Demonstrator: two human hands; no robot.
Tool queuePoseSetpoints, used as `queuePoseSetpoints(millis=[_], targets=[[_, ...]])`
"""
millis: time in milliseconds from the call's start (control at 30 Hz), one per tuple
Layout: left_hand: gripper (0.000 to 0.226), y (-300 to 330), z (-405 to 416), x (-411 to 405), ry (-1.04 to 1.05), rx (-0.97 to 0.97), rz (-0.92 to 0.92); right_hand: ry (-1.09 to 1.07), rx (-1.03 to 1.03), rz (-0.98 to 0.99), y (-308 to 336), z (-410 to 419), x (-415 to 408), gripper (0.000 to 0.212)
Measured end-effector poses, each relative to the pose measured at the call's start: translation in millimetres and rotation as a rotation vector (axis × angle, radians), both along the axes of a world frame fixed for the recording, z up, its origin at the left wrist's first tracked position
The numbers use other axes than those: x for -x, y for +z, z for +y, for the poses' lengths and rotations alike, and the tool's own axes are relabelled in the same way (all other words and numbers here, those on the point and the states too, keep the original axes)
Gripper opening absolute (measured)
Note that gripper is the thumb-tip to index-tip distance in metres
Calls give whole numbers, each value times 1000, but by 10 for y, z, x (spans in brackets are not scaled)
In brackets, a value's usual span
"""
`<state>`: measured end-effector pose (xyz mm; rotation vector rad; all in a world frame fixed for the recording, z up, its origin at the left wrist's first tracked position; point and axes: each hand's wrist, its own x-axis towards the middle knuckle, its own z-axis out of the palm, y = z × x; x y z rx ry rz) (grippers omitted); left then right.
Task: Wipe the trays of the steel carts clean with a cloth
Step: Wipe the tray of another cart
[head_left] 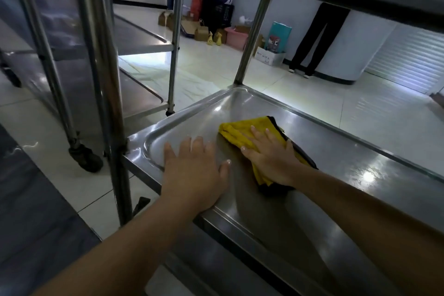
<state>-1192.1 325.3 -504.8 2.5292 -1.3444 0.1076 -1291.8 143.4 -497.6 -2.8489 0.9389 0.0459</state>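
My right hand [274,158] presses the yellow cloth [242,133] flat, fingers spread; left hand [194,170] braces open beside it on the tray [336,151] — I'd keep strokes overlapping, pressure even.

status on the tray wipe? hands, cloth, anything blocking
Right hand flat on yellow cloth, pressing it to steel tray. Left hand open, flat on bare tray beside it. Nothing else on the tray.

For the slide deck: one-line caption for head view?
Right hand presses yellow cloth on steel tray; left hand flat beside it.
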Motion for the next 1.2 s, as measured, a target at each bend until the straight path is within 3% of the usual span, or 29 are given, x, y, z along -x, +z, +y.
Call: queuePoseSetpoints(millis=[167,300,500,633,767,900,1000,1100,1200], targets=[[65,-10,-2,-27,-6,8,-1,-189,-55,-17,200,-334,-762,66],[70,-17,-14,-61,20,162,106,-178,-69,13,217,-394,-1149,65],[74,3,-29,-85,17,260,170,193,-18,62,158,-11,-408,54],[95,16,-11,-85,-37,237,234,341,-94,18,113,269,465,42],[100,43,-7,-89,-98,165,165,158,-123,-5,159,-21,568,55],[91,100,-47,-105,-232,144,171,-220,-52,19,253,-530,172,60],[83,119,-115,-139,-255,116,161,-362,-79,-16,212,-587,34,65],[84,102,-165,-152,-230,98,143,-313,-98,-24,177,-329,243,63],[85,89,-168,-162,-217,103,124,-139,-90,-18,83,101,764,44]])
